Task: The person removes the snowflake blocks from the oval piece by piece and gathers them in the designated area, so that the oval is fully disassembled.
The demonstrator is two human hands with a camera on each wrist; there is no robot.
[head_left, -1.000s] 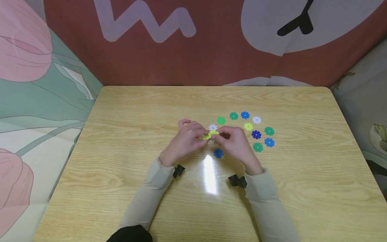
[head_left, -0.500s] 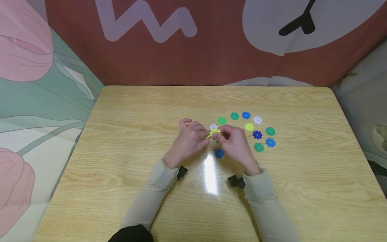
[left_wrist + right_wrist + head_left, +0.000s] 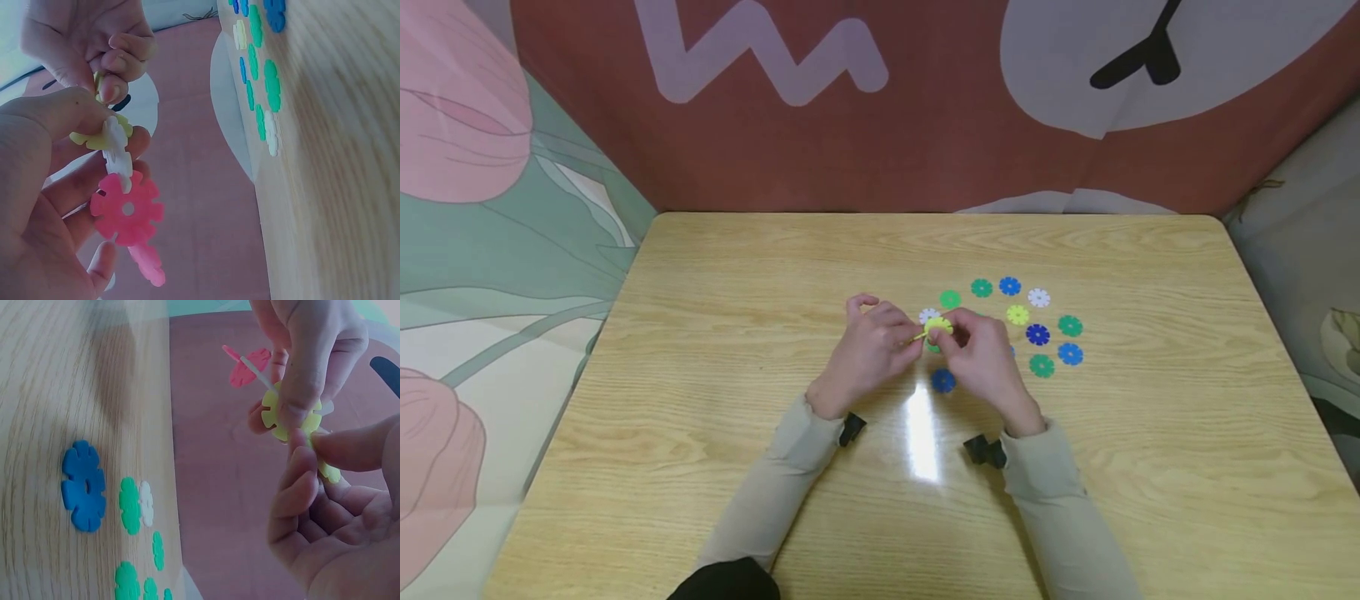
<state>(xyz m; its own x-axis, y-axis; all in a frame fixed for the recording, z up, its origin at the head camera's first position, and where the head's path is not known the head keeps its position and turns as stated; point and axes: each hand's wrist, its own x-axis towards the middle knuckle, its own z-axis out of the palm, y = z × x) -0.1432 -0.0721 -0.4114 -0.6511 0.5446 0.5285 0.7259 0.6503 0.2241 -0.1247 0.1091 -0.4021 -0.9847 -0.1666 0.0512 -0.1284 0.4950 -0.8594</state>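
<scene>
My left hand (image 3: pixel 868 350) pinches a yellow snowflake disc (image 3: pixel 270 414) between thumb and fingers. Joined to that disc is a white disc (image 3: pixel 117 153), and below it hang a pink disc (image 3: pixel 128 215) and a second pink disc (image 3: pixel 150 267), slotted together as a chain. Close by on the right, my right hand (image 3: pixel 988 358) pinches another yellow disc (image 3: pixel 938 326) by its edge. The two yellow discs meet at the fingertips, at an angle to each other; fingers hide whether their slots are engaged. Both hands are held above the table.
Loose discs lie flat on the wooden table (image 3: pixel 700 375), mostly beyond and right of my hands: several green (image 3: pixel 1041 366) and blue (image 3: pixel 1071 354), white (image 3: pixel 1039 297) and one yellow (image 3: pixel 1017 315). A blue disc (image 3: pixel 943 381) lies nearer, between my wrists. A printed cloth (image 3: pixel 925 158) stands behind the table.
Both hands stay close together. The left hand has shifted slightly right, and its yellow disc has turned edge-on. The right hand's yellow disc has moved a little right and shows more of its face.
</scene>
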